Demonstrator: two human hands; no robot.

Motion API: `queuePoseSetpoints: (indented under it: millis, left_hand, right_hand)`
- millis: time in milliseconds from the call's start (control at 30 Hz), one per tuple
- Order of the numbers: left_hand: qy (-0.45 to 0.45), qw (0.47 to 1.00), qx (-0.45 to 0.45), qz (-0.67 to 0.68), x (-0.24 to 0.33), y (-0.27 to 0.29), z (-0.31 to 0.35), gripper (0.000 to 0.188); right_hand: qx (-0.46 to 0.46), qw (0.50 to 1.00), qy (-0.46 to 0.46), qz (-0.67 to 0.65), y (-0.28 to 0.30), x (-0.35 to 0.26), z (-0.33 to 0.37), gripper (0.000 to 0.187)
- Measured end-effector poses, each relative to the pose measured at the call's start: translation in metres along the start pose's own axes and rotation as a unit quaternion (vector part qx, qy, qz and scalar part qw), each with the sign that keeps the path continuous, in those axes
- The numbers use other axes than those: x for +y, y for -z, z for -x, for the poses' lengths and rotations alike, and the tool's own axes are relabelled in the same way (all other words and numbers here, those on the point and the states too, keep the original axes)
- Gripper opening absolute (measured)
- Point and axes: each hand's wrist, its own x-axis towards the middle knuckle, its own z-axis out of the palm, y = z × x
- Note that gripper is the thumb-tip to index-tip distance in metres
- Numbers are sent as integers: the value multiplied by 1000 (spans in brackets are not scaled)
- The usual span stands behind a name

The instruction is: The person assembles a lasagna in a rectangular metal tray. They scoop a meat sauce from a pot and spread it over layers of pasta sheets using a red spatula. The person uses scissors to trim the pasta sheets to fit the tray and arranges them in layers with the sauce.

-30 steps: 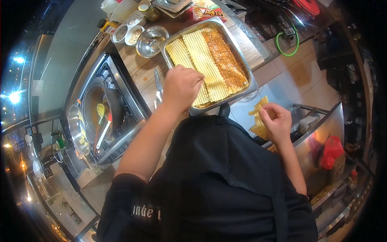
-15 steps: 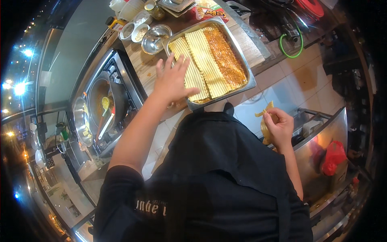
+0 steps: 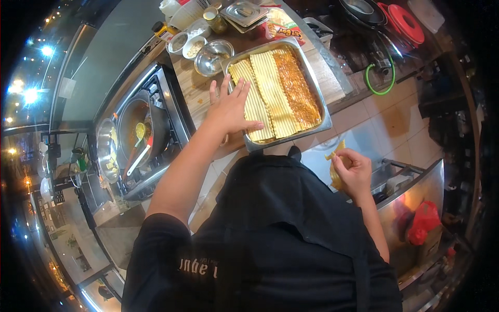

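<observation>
A deep metal pan (image 3: pixel 328 124) stands at the counter's front edge. Two ridged lasagna sheets (image 3: pixel 275 93) lie side by side in its left and middle parts, with red meat sauce (image 3: pixel 299 91) bare along the right. My left hand (image 3: pixel 231 110) is spread over the left sheet, fingers apart and thumb near its lower part; whether it presses down I cannot tell. Right of the pan and lower, my right hand (image 3: pixel 355 170) pinches another lasagna sheet (image 3: pixel 336 177), which hangs limp and partly hidden behind the fingers.
Beyond the pan are a metal bowl (image 3: pixel 212 58), small bowls (image 3: pixel 194 48), a jar (image 3: pixel 213 20) and a red-and-white packet (image 3: pixel 280 28). At left, a stove holds a large wok (image 3: pixel 143 122) with utensils. A red bag (image 3: pixel 423 222) hangs at right.
The whole view has shifted a little. My right hand, with the lasagna sheet, has come slightly closer to the pan. My left hand stays spread over the left sheet.
</observation>
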Motion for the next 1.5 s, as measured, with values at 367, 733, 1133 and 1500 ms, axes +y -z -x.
queuePoseSetpoints:
  millis: [367,733,1133,1500]
  left_hand:
    - [-214,773,-11,597,93,68,64,36]
    - [-24,770,184,611,-96,59,162,15]
    - [532,795,286,60,-565,-83,389,66]
    - [-35,666,-15,745,-181,11,218,54]
  right_hand:
    - [-89,989,93,-66,-33,-49,-24,15]
    - [-188,966,29,-174,-82,-98,-12,22]
    - [-180,947,-24,-267,-162,-141,6,37]
    - [-179,961,22,-208,-226,-193,28,32]
